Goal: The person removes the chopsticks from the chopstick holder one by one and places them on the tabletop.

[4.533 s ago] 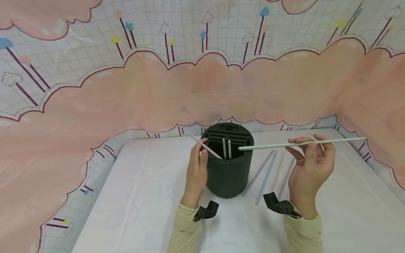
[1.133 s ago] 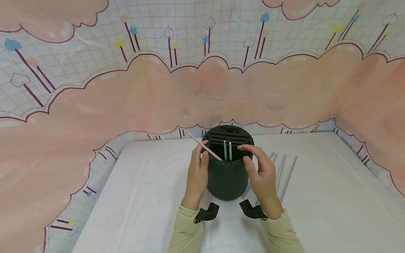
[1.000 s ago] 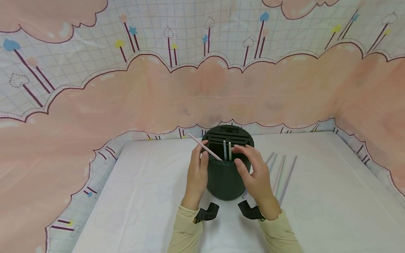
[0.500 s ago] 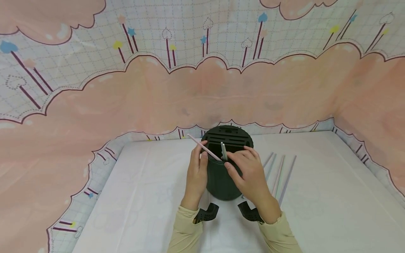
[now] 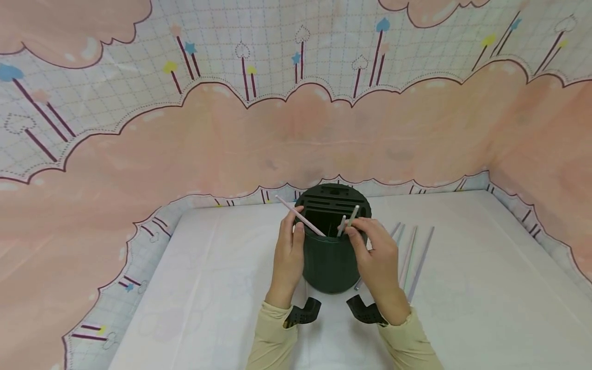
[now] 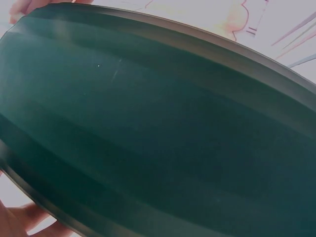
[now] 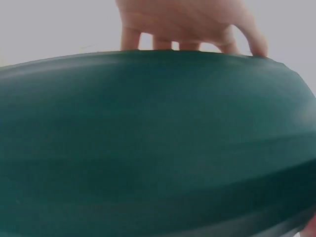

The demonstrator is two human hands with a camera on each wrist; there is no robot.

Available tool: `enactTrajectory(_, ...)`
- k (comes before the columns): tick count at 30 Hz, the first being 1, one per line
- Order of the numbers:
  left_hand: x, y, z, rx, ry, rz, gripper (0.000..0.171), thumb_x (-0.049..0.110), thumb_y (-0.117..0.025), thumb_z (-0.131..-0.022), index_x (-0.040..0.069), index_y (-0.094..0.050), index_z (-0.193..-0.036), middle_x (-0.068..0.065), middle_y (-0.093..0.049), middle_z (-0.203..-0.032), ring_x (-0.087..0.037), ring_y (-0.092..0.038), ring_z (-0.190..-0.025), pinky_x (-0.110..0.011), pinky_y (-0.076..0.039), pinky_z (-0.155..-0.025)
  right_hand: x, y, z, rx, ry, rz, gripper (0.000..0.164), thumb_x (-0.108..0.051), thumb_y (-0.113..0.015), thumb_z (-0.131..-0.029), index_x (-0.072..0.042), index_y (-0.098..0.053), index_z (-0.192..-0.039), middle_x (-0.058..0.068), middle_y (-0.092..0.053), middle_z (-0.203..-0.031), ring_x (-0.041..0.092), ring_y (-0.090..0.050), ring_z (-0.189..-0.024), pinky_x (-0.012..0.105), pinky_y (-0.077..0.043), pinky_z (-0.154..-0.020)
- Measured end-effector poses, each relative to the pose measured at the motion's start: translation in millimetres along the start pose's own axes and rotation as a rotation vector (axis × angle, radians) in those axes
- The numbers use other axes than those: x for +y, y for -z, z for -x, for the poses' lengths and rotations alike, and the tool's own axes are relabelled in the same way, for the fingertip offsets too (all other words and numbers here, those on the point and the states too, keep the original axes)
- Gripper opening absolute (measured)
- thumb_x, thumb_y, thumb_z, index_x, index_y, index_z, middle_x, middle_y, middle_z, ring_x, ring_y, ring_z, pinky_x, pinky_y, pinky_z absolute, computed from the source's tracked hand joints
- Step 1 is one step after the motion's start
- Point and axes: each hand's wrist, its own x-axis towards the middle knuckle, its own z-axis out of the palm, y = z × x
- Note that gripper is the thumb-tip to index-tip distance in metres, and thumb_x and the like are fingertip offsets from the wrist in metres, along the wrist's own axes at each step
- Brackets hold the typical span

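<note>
A dark green utensil holder [image 5: 330, 264] stands on the table, its slotted rear section behind an open front compartment. My left hand [image 5: 288, 257] grips its left side near the rim. A pink chopstick [image 5: 301, 216] leans out of the compartment, crossing over the fingers of that hand. At the right part of the opening, my right hand [image 5: 378, 257] pinches a pale green chopstick [image 5: 354, 214] between thumb and index finger. A grey-blue chopstick [image 5: 341, 225] stands right beside those fingertips. In both wrist views, the holder's wall [image 6: 148, 123] fills most of the picture and hides the chopsticks inside.
Several pastel chopsticks lie on the white tabletop [image 5: 485, 288] to the right of the holder, partly behind my right forearm; the outermost is a purple chopstick [image 5: 422, 261]. A patterned peach cloth [image 5: 287, 144] rises behind the table.
My right hand came to the two upright chopsticks, first tilting them left; now it pinches the green one and both lean right. The left hand and pink chopstick stay put.
</note>
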Motion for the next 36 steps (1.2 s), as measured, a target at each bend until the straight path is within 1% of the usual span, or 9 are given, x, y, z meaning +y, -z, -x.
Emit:
enactTrajectory(3,0.2,-1.1,-0.1,0.003,0.006,0.0,0.04,0.048,-0.028,-0.094,0.036,-0.035,-0.132,0.008,-0.033,-0.137,-0.012,-0.031,-0.126,-0.051,-0.031,-0.094,-0.5,5.8,-2.4,0.062,-0.051,-0.052,0.019,0.003,-0.063,-0.079,-0.006,-0.064,-0.096,0.001,-0.063,-0.089,0.012,-0.058,-0.086,0.022,-0.043,-0.077)
enactTrajectory(5,0.2,-1.7,-0.3,0.003,0.008,0.0,0.039,0.048,-0.028,-0.094,0.036,-0.035,-0.132,0.009,-0.033,-0.137,-0.012,-0.03,-0.126,-0.051,-0.031,-0.095,-3.0,10.1,-5.0,0.097,-0.096,-0.097,0.02,0.005,-0.061,-0.079,-0.005,-0.063,-0.097,0.002,-0.064,-0.088,0.012,-0.057,-0.088,0.023,-0.042,-0.08)
enactTrajectory(8,-0.1,-2.5,-0.7,0.003,0.01,-0.001,0.039,0.048,-0.028,-0.094,0.037,-0.035,-0.132,0.009,-0.032,-0.137,-0.012,-0.03,-0.126,-0.051,-0.031,-0.095,-11.3,16.3,-10.1,0.135,-0.139,-0.161,0.02,0.008,-0.059,-0.08,0.001,-0.061,-0.099,0.008,-0.064,-0.088,0.013,-0.057,-0.089,0.025,-0.041,-0.084)
enactTrajectory(12,-0.1,-2.9,-0.7,0.006,0.02,-0.007,0.04,0.049,-0.028,-0.094,0.037,-0.034,-0.132,0.009,-0.032,-0.137,-0.012,-0.03,-0.126,-0.052,-0.031,-0.095,-24.5,23.0,-16.6,0.186,-0.149,-0.246,0.021,0.012,-0.057,-0.08,0.01,-0.056,-0.1,0.014,-0.062,-0.089,0.017,-0.056,-0.089,0.027,-0.042,-0.086)
enactTrajectory(16,-0.2,-3.7,-0.6,0.011,0.027,-0.01,0.04,0.05,-0.027,-0.094,0.038,-0.034,-0.131,0.009,-0.032,-0.137,-0.012,-0.03,-0.126,-0.052,-0.03,-0.095,-28.0,29.7,-19.8,0.276,-0.16,-0.339,0.021,0.014,-0.053,-0.081,0.014,-0.053,-0.102,0.014,-0.061,-0.089,0.02,-0.056,-0.089,0.025,-0.043,-0.081)
enactTrajectory(20,-1.1,-4.9,-0.9,0.014,0.019,-0.01,0.04,0.049,-0.028,-0.094,0.037,-0.034,-0.132,0.009,-0.032,-0.137,-0.012,-0.03,-0.126,-0.052,-0.03,-0.095,-19.3,38.3,-21.8,0.37,-0.163,-0.45,0.02,0.011,-0.051,-0.084,0.015,-0.051,-0.104,0.014,-0.06,-0.089,0.022,-0.056,-0.086,0.024,-0.042,-0.077)
enactTrajectory(26,-1.8,-6.2,-0.7,0.014,0.007,-0.01,0.04,0.048,-0.028,-0.094,0.036,-0.034,-0.132,0.008,-0.032,-0.138,-0.013,-0.03,-0.126,-0.051,-0.03,-0.095,2.5,52.4,-25.1,0.469,-0.115,-0.621,0.02,0.009,-0.051,-0.085,0.015,-0.047,-0.104,0.024,-0.059,-0.085,0.027,-0.06,-0.078,0.031,-0.047,-0.076)
enactTrajectory(30,-1.8,-6.8,-1.1,0.019,0.0,-0.007,0.04,0.048,-0.028,-0.094,0.036,-0.034,-0.132,0.008,-0.032,-0.137,-0.012,-0.03,-0.126,-0.051,-0.03,-0.096,14.6,58.9,-26.2,0.522,-0.121,-0.671,0.021,0.009,-0.051,-0.085,0.015,-0.045,-0.104,0.03,-0.058,-0.083,0.03,-0.062,-0.073,0.033,-0.049,-0.072)
enactTrajectory(36,-2.4,-8.6,-1.5,0.028,0.0,-0.008,0.04,0.048,-0.028,-0.094,0.037,-0.034,-0.132,0.01,-0.031,-0.137,-0.011,-0.03,-0.126,-0.05,-0.03,-0.096,26.4,69.3,-27.0,0.582,-0.169,-0.708,0.02,0.008,-0.049,-0.086,0.013,-0.044,-0.106,0.032,-0.058,-0.08,0.033,-0.062,-0.069,0.035,-0.05,-0.068)
